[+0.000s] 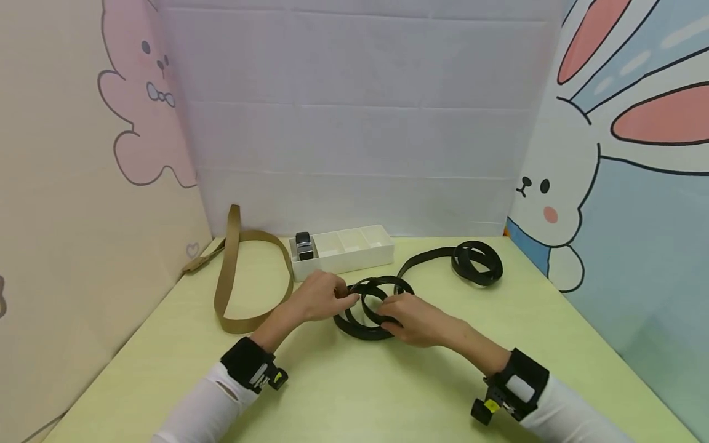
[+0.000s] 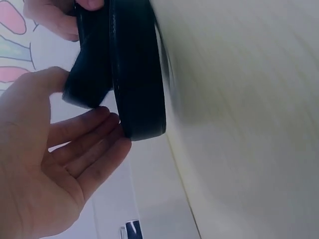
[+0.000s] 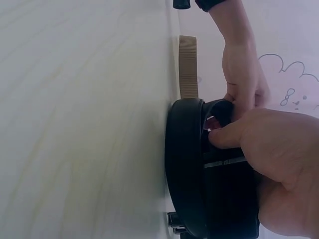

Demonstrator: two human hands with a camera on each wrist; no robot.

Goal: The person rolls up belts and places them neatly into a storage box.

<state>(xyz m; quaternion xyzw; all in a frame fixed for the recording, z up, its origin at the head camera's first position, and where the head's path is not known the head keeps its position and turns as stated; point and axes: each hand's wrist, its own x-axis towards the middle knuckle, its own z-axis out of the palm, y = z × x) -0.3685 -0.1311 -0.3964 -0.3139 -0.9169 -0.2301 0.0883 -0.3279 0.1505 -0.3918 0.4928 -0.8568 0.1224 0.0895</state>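
While both hands work mid-surface: left hand [image 1: 321, 296] pinches black belt [image 1: 368, 307] coil | right hand [image 1: 412, 319] grips coil | white tray [image 1: 382, 249] just behind | tan belt [image 1: 224, 289] left | near edge open.

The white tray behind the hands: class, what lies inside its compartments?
The white tray holds a dark rolled item in its left end compartment. The others look bare, though the front wall hides their floors.

Staged recording booth, cartoon rabbit panels [image 1: 581, 184] at both sides, white sheet backdrop [image 1: 354, 123], pale green surface [image 1: 360, 381], white divided tray [image 1: 354, 251]
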